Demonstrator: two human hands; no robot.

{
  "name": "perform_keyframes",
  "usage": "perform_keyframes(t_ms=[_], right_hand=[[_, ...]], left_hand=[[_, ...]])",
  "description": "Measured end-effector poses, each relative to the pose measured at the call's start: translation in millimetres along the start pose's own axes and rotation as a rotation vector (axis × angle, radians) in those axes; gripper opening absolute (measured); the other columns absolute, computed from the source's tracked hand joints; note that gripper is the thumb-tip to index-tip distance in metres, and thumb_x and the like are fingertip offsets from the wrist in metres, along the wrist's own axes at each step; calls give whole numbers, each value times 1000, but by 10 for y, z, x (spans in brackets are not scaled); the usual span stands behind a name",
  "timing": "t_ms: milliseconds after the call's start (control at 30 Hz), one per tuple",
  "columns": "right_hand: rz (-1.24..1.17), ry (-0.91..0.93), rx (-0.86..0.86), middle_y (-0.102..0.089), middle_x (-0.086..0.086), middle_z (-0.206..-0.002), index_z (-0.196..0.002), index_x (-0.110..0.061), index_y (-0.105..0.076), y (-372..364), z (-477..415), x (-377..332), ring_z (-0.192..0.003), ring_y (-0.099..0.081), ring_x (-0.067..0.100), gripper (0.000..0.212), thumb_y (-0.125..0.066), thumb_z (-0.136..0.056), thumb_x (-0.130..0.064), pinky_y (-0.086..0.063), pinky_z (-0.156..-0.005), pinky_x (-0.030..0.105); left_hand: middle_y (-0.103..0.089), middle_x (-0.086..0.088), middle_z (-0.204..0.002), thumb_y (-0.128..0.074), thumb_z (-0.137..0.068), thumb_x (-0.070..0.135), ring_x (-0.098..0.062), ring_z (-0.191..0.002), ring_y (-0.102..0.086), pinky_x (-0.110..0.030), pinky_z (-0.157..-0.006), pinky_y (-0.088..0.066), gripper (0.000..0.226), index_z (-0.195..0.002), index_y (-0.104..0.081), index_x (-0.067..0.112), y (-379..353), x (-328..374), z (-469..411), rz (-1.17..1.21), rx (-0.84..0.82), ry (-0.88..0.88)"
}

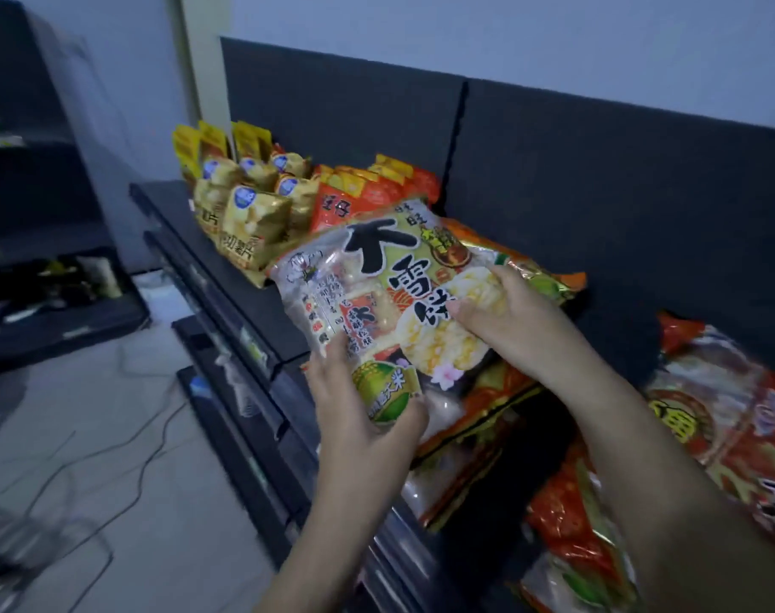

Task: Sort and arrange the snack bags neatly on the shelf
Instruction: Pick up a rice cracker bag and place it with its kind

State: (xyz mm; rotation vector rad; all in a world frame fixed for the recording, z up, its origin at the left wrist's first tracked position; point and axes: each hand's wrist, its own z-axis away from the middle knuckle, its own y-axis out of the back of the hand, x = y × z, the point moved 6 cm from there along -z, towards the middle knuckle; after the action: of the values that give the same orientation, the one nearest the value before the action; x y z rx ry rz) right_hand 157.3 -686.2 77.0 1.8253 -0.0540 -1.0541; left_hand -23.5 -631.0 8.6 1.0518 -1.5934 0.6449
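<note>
A large rice-cracker bag point(377, 285), pale with big black characters, is held above the dark shelf point(262, 311). My left hand point(359, 409) grips its lower end, thumb over the green patch. My right hand point(509, 320) grips its right side, thumb on the front. Beneath it lie more big bags with orange and gold edges point(487, 413). Small golden chip bags point(253, 219) stand in rows at the shelf's far left, with red-orange bags point(363, 188) just behind the held bag.
Red snack bags point(726, 435) pile up at the right and lower right point(571, 537). A dark back panel point(554, 170) closes the shelf behind. Lower shelf tiers point(244, 426) step down to the left. Cables point(111, 471) cross the pale floor; another dark rack point(45, 267) stands far left.
</note>
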Motion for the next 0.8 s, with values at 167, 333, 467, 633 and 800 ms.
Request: perform_keyframes(t_ms=[167,333,467,633,800], right_hand=[[340,-188,-186,-51,8,-136,-138,-20,-39,-531,-333,510,-120,-51,29,108,-41,-55,-89,-46,-97,43],[419,-302,-311,-18,16,-157,-153,-16,-13,-921,-255,852,-144,-19,34,92,-33,-84,-75,-22,-116,44],[458,-293,-270,1,13,-161,-153,-19,2,-999,-221,838,-147,3,31,81,-22,-93,-66,-1,-119,49],[465,-279,-274,2,7,-161,-153,-22,-6,-829,-60,785,-148,3,27,73,-26,-95,-62,1,-118,49],[532,-148,-74,-35,7,-147,-144,-18,-33,-161,310,431,-137,-28,26,54,-44,-96,-41,-19,-116,42]], left_hand=[[6,7,-156,-69,-84,25,-15,-146,-1,-31,-117,-21,89,-149,-8,29,-382,-598,-22,-1,-119,134],[52,27,-132,-64,-85,7,9,-128,40,-37,-120,-10,103,-145,15,38,-771,-733,177,7,-231,144],[60,26,-122,-64,-84,6,12,-118,47,-43,-119,-5,106,-133,19,49,-876,-724,216,-17,-200,215],[23,9,-152,-57,-73,30,-9,-143,14,-43,-117,-1,85,-146,-14,21,-663,-470,121,-124,38,6],[-37,2,-140,-48,-80,24,-7,-133,-28,-43,-112,-26,61,-138,-36,12,-860,142,-93,-93,-204,-239]])
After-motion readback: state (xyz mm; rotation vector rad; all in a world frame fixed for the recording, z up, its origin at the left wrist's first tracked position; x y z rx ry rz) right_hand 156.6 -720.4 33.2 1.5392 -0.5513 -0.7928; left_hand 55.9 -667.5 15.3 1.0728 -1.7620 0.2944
